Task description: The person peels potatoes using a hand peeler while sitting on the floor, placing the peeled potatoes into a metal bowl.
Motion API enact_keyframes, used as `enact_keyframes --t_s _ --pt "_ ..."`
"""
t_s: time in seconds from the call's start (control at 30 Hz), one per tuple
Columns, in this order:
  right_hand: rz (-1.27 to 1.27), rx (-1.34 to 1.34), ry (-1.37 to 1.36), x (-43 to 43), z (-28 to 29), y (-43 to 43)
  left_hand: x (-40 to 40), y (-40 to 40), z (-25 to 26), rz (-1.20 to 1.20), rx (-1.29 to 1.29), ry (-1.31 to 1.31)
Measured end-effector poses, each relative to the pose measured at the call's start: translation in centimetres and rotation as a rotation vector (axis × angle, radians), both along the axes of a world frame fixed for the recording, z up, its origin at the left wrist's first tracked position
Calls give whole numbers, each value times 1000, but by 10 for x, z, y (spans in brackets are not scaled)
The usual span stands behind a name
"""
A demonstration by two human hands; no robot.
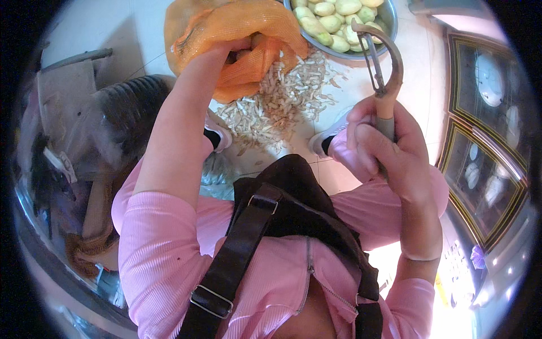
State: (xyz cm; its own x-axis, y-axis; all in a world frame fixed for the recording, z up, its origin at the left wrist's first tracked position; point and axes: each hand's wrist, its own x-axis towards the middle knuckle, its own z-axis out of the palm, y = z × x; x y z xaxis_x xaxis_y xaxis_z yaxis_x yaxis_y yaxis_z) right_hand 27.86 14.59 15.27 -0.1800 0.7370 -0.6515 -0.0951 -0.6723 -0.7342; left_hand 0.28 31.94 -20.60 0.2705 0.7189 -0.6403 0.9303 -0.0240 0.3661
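My left hand point(242, 44) reaches into the mouth of an orange mesh sack point(199, 25); the sack hides most of its fingers, so its grip cannot be made out. Dark brownish potatoes point(256, 41) show faintly inside. In my right hand point(387, 148) is a Y-shaped peeler point(396, 63), held upright by its handle with the blade at the top. Behind the peeler, a metal basin point(391, 25) holds many peeled pale-yellow potatoes point(330, 23). A heap of peelings point(271, 110) lies on the floor between the sack and my feet.
A tiled floor point(417, 80) lies below. Dark glass-fronted cabinet panels point(482, 178) stand on the right. To the left are a dark ribbed object point(131, 99) and a grey board point(67, 106). A clear plastic bag point(218, 173) rests by my left foot. A black apron point(288, 203) covers my lap.
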Motion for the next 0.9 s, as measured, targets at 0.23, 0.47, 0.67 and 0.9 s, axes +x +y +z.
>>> enact_keyframes --t_s 0.23,0.47,0.67,0.9 --pt "109 57 -93 -13 -3 1 -27 -38 26 515 -184 -639" --pt "154 257 -155 -26 -23 3 39 -116 194 904 -447 -1279" --pt "276 319 -276 -45 -47 -5 23 -198 256 974 -403 -1761" --pt "415 406 -137 -72 -84 -45 -14 -291 273 1499 -347 -1708"
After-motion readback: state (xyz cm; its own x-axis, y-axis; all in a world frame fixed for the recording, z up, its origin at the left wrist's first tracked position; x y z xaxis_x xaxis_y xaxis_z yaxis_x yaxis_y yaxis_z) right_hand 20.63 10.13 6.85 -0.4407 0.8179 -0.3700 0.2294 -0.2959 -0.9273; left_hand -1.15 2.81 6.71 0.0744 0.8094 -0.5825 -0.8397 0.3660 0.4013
